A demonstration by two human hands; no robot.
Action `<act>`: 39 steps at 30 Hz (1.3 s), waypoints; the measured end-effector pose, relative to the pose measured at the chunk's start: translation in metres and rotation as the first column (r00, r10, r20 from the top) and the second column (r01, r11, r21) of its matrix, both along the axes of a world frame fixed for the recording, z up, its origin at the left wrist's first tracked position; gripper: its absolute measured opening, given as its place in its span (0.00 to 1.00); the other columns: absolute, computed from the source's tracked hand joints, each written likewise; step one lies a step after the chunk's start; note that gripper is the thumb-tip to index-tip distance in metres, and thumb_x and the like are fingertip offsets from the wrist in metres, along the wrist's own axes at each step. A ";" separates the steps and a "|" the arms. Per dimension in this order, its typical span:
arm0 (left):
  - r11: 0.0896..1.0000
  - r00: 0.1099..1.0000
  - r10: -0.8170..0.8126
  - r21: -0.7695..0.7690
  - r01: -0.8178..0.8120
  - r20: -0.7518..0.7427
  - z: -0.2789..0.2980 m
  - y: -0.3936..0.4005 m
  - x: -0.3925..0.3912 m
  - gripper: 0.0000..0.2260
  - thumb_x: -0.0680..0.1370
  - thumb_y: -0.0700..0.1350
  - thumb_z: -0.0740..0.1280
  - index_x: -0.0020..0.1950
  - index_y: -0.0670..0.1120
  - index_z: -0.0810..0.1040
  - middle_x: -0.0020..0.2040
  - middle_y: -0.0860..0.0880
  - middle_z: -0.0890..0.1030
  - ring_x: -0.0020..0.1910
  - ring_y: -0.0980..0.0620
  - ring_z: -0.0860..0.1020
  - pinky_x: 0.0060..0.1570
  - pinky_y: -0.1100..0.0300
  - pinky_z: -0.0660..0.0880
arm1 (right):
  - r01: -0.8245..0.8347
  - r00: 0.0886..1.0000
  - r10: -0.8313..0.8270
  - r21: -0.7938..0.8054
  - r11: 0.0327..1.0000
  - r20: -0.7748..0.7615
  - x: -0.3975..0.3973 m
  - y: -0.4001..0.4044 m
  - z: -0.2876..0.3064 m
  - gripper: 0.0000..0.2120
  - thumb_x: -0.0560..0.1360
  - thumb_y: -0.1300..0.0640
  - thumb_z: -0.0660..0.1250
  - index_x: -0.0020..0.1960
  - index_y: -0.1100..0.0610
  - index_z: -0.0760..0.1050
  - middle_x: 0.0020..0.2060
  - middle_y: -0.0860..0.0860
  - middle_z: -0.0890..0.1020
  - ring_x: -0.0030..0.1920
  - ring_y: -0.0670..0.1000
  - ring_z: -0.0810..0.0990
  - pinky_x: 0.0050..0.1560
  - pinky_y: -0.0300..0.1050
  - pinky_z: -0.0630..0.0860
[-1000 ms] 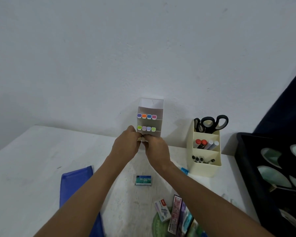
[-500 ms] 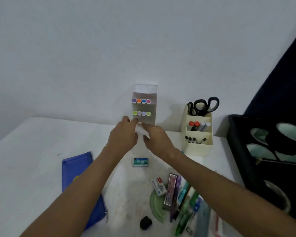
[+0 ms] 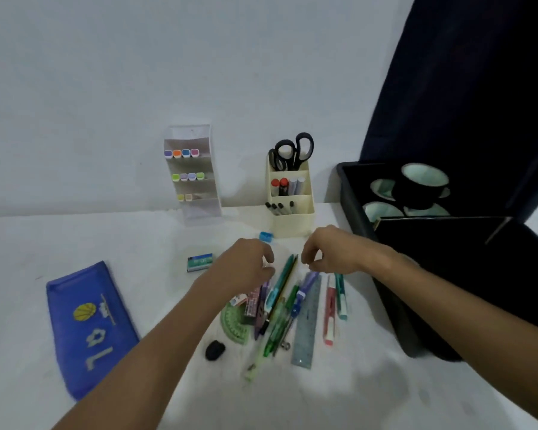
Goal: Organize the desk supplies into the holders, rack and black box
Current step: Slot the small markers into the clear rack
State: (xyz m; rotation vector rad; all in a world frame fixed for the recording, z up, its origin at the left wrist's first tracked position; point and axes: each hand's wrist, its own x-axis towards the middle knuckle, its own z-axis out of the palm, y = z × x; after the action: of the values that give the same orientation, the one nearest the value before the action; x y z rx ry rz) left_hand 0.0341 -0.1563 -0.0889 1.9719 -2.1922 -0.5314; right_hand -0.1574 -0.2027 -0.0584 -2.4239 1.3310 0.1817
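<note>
Pens point(image 3: 281, 305) in the pile blur together, part hidden under the left hand point(image 3: 246, 268). Both hands, the right hand point(image 3: 330, 251) too, hover loosely curled, holding nothing, having left the rack point(image 3: 193, 175) standing upright on the surface point(image 3: 168, 243).

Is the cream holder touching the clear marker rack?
Apart. In the head view, bare wall and white table show between the clear marker rack and the cream holder, which stand side by side against the wall.
</note>
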 end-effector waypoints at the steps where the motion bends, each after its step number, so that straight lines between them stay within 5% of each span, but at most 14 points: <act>1: 1.000 1.000 -0.005 0.024 0.005 -0.011 -0.003 -0.002 -0.007 0.13 0.75 0.49 0.68 0.59 0.49 0.79 0.52 0.48 0.81 0.44 0.54 0.75 0.46 0.61 0.73 | 0.011 1.000 -0.011 -0.006 1.000 -0.015 -0.001 0.000 -0.005 0.11 0.72 0.57 0.70 0.54 0.52 0.80 0.53 0.48 0.82 0.50 0.46 0.80 0.54 0.42 0.78; 12: 0.992 0.999 -0.020 0.123 0.015 0.042 -0.008 -0.002 -0.022 0.10 0.72 0.48 0.71 0.50 0.46 0.84 0.48 0.49 0.83 0.43 0.52 0.79 0.42 0.62 0.74 | -0.015 0.993 0.019 0.037 0.999 -0.118 -0.007 0.008 -0.015 0.19 0.69 0.56 0.74 0.59 0.50 0.77 0.59 0.50 0.76 0.49 0.47 0.73 0.45 0.40 0.71; 17: 0.981 0.996 -0.084 0.176 0.077 0.031 -0.002 0.011 -0.024 0.05 0.71 0.44 0.72 0.45 0.45 0.84 0.45 0.49 0.83 0.42 0.53 0.79 0.40 0.62 0.74 | -0.124 0.990 0.126 0.043 0.991 -0.056 -0.008 0.013 -0.025 0.17 0.68 0.53 0.75 0.56 0.48 0.79 0.55 0.47 0.77 0.55 0.49 0.77 0.53 0.43 0.76; 25: 0.951 0.991 -0.129 0.287 0.114 0.035 -0.001 0.034 -0.020 0.09 0.71 0.47 0.73 0.47 0.44 0.84 0.41 0.47 0.85 0.26 0.60 0.75 0.31 0.69 0.73 | -0.197 0.980 0.197 0.005 0.980 -0.001 -0.006 0.009 -0.035 0.11 0.72 0.53 0.71 0.54 0.50 0.80 0.52 0.47 0.80 0.49 0.47 0.79 0.53 0.46 0.79; 31: 0.982 0.991 -0.100 0.151 0.112 -0.086 -0.007 0.044 -0.055 0.10 0.74 0.51 0.70 0.45 0.45 0.83 0.40 0.50 0.82 0.35 0.54 0.78 0.35 0.64 0.73 | 0.000 0.929 0.073 -0.200 0.980 0.362 -0.011 0.006 -0.013 0.10 0.77 0.53 0.65 0.56 0.54 0.78 0.48 0.47 0.81 0.42 0.48 0.79 0.47 0.41 0.77; 35: 0.977 0.992 -0.098 0.183 0.112 -0.081 -0.014 0.047 -0.087 0.18 0.71 0.60 0.70 0.35 0.45 0.75 0.33 0.49 0.76 0.35 0.52 0.76 0.38 0.57 0.75 | 0.259 0.722 -0.089 -0.148 0.955 0.686 -0.019 0.003 -0.007 0.13 0.78 0.57 0.64 0.62 0.53 0.74 0.43 0.46 0.80 0.38 0.46 0.80 0.37 0.31 0.74; 39: 0.972 0.995 -0.060 0.225 0.076 -0.075 -0.023 0.047 -0.097 0.15 0.70 0.55 0.72 0.32 0.49 0.70 0.32 0.51 0.74 0.35 0.52 0.77 0.35 0.59 0.74 | 0.381 0.569 -0.142 -0.106 0.918 0.810 -0.030 -0.001 -0.003 0.14 0.77 0.61 0.62 0.62 0.54 0.74 0.37 0.43 0.77 0.31 0.39 0.76 0.37 0.35 0.75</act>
State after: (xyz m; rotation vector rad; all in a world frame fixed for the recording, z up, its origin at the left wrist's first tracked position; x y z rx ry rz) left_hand -0.0628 -0.1097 -0.1115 1.9555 -2.2516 -0.8824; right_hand -0.1869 -0.2041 -0.0613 -1.9895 1.2706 -1.1181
